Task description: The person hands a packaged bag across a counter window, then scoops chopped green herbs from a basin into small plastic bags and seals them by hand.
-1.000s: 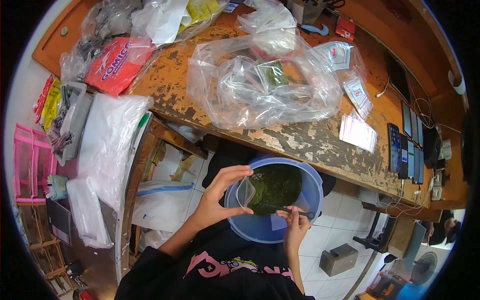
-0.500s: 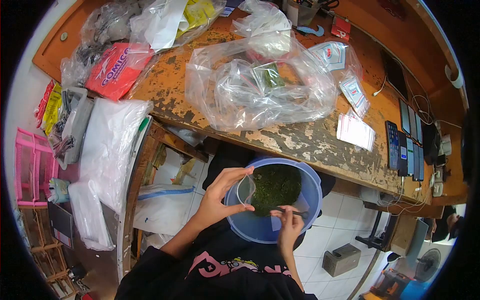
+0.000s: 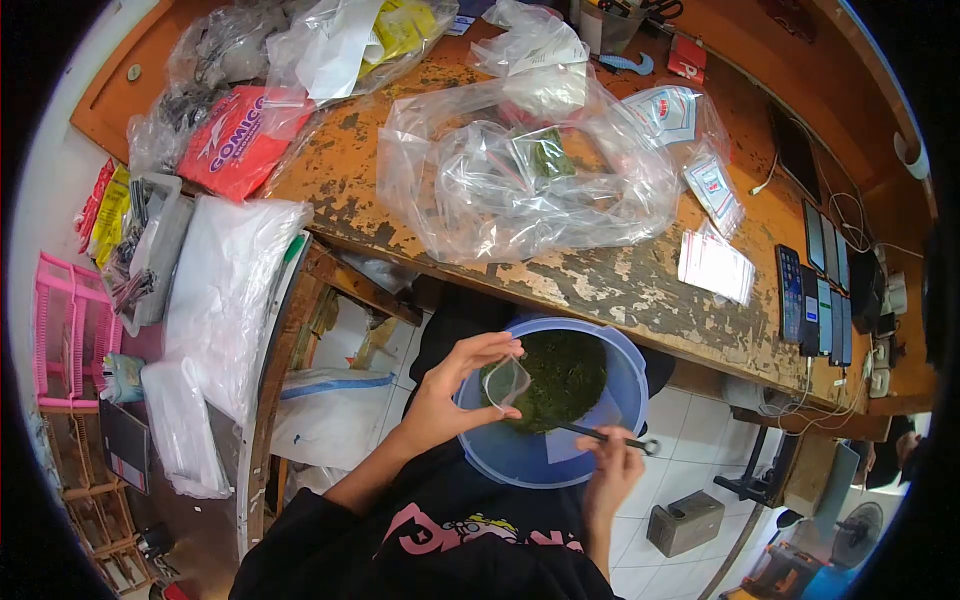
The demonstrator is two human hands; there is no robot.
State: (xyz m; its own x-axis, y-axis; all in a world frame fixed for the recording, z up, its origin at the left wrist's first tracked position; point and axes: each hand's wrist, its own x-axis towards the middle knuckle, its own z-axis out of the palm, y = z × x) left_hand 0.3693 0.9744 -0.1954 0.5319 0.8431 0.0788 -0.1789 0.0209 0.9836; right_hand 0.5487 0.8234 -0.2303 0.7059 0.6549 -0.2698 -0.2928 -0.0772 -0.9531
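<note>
Counter (image 3: 335, 172) fills twelve o'clock; left hand (image 3: 447, 393) pinches a pouch (image 3: 507, 384), right hand (image 3: 613, 467) a dark tool (image 3: 580, 431); pouch sag could cause spills.

Worn table (image 3: 610, 290), white-tiled floor (image 3: 680, 445).
I see a pale wall (image 3: 60, 195) at left, a fan (image 3: 857, 532) lower right.

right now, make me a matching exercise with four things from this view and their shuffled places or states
1. small clear plastic bag
2. thin black ring-ended tool
3. round blue plastic tub
4. flat dark smartphones

A. holds dark green material
B. toward the right end of the worn orange wooden table
C. in the left hand
D. in the right hand

Pairs: 1-C, 2-D, 3-A, 4-B
</note>
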